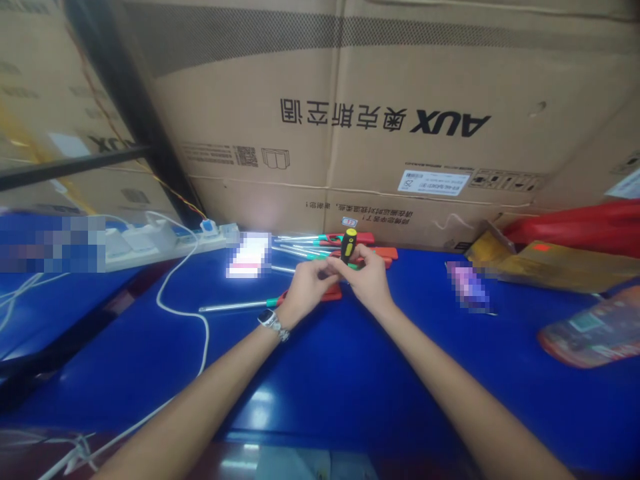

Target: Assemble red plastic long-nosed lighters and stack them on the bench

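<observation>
Both my hands meet over the far middle of a blue table (320, 373). My right hand (369, 277) is closed round a black and yellow screwdriver handle (349, 244), which stands upright above the fist. My left hand (307, 288), with a watch on the wrist, pinches at the lower end of the same tool; what is between those fingers is hidden. Beneath and behind the hands lie several screwdrivers with red and green handles and long steel shafts (300, 248). One long screwdriver (235, 307) lies to the left of my left hand.
A large cardboard box (350, 120) stands as a wall along the table's far edge. A white power strip (150, 240) with a white cable (200, 333) lies at the left. A packaged item (595, 330) and red and yellow packages (565, 260) sit at the right.
</observation>
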{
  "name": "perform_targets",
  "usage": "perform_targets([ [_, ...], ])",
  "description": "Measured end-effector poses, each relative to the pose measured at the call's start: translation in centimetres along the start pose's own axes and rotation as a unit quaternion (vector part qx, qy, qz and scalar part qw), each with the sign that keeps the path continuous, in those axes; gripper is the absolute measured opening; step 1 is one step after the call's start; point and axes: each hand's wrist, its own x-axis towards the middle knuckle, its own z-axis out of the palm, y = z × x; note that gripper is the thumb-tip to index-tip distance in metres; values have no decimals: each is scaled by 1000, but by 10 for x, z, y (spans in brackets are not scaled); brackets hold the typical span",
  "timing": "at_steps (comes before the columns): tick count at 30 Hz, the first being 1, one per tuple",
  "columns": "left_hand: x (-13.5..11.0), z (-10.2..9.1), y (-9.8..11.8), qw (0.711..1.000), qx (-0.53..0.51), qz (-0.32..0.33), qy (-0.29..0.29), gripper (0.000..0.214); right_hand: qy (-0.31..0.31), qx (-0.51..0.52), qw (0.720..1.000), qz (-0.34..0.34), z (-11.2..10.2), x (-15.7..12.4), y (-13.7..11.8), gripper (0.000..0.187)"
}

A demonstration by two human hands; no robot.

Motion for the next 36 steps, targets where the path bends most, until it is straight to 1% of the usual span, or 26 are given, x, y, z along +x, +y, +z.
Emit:
perform_targets([
  [3, -1, -1, 0, 999, 43, 17, -13, 16, -51, 41, 998, -9, -9, 2, -4, 26],
  [5, -2, -4, 1, 996, 73, 34, -32, 18, -111, 98, 989, -15, -18, 4, -6, 29],
  [7, -3, -6, 2, 993, 92, 46, -55, 19, -168, 153, 974, -7, -25, 8, -8, 34],
  [9, -4, -8, 1, 991, 97, 57, -76, 21, -201, 185, 962, 12, -31, 10, -7, 36],
  [10, -4, -8, 1, 990, 94, 62, -83, 22, -206, 190, 960, 22, -32, 11, -7, 36],
  [12, -4, -6, 0, 992, 80, 65, -71, 18, -189, 185, 963, 40, -32, 11, -4, 36],
  [13, -3, -5, -1, 994, 68, 60, -55, 15, -168, 178, 969, 45, -29, 11, -2, 34],
  [15, -3, 0, -2, 998, 36, 41, -11, 14, -101, 149, 982, 46, -22, 9, 1, 31],
  [17, -3, 5, -2, 999, 10, 18, 26, 14, -33, 111, 993, 34, -14, 6, 4, 33],
  [19, -3, 8, -1, 999, -7, 0, 39, 14, 8, 68, 997, 21, -8, 3, 4, 37],
  [21, -4, 8, 0, 1000, -8, -4, 27, 14, 9, 49, 999, 12, -7, 2, 2, 35],
  [23, -5, 6, 1, 1000, 9, 9, 0, 15, -37, 85, 996, 7, -12, 3, -2, 30],
  [24, -5, 4, 2, 1000, 21, 17, -13, 16, -77, 120, 990, 8, -17, 4, -5, 33],
  [26, -6, 1, 3, 998, 36, 30, -39, 20, -174, 188, 967, 19, -27, 7, -8, 43],
  [27, -7, -1, 4, 997, 36, 34, -53, 22, -215, 198, 956, 25, -31, 9, -8, 40],
  [29, -7, -2, 5, 996, 32, 40, -75, 25, -259, 198, 945, 36, -36, 11, -7, 36],
  [31, -6, -3, 6, 994, 27, 46, -94, 26, -274, 192, 941, 43, -37, 11, -4, 36],
  [33, -5, -4, 5, 993, 31, 53, -103, 27, -274, 184, 943, 46, -35, 10, -2, 38],
  [36, -4, -9, 0, 990, 63, 60, -107, 25, -235, 145, 961, 23, -30, 9, -2, 34],
])
